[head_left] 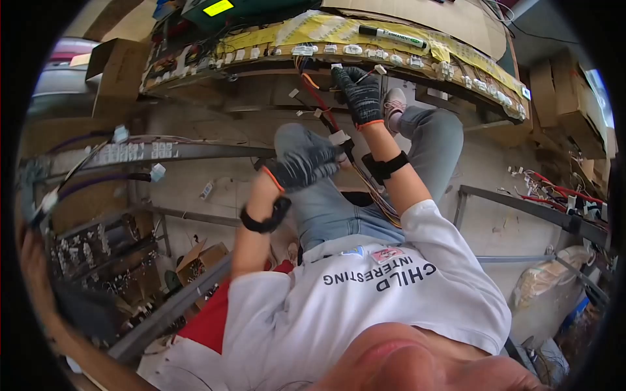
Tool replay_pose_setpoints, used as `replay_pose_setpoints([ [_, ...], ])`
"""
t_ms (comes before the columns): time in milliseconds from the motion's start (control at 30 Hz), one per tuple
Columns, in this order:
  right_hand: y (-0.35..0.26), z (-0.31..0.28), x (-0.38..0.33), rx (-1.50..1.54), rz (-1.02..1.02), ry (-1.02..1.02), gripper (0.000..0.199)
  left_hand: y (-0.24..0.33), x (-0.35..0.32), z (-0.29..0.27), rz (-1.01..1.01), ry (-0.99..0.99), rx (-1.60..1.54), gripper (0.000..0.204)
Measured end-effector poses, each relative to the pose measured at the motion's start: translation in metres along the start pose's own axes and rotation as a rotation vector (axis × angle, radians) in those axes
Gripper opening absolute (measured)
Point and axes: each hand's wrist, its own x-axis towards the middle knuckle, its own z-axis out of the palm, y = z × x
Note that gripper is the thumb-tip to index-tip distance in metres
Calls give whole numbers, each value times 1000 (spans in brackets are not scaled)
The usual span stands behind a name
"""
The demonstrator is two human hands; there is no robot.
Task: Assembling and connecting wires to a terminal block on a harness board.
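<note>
Both my hands wear dark grey knitted gloves with orange cuffs. Up at the bench edge, my right hand [360, 96] is closed, its fingertips at a small white connector [337, 66]. A thin lead with another white connector [380, 70] sticks out beside its knuckles. Lower and to the left, my left hand [303, 168] has its fingers drawn together against a wire harness [349, 151]; the exact grip is partly hidden. That harness, of red, orange, yellow and dark wires, hangs from the bench edge past a white connector block [339, 137] and trails over my lap.
Along the bench edge [261, 63] runs a row of white connector holders, with a black-and-white marker [393, 36] lying above. A metal frame [195, 151] stands left, carrying cables. Another person's arm [72, 332] is at lower left. Red wires [554, 192] lie at right near cardboard boxes [567, 98].
</note>
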Motion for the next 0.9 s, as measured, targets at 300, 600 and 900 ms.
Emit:
replay_pose_setpoints([
  [300,-15,18,14,-115,-35,143,25,-106,-54,64,135,150,357,33],
  [600,-6,32,20,-70,-12,217,23,-164,-57,62,-328,340,-507,37],
  [900,0,36,19,-62,13,243,18,-180,-35,60,-243,297,-188,30],
])
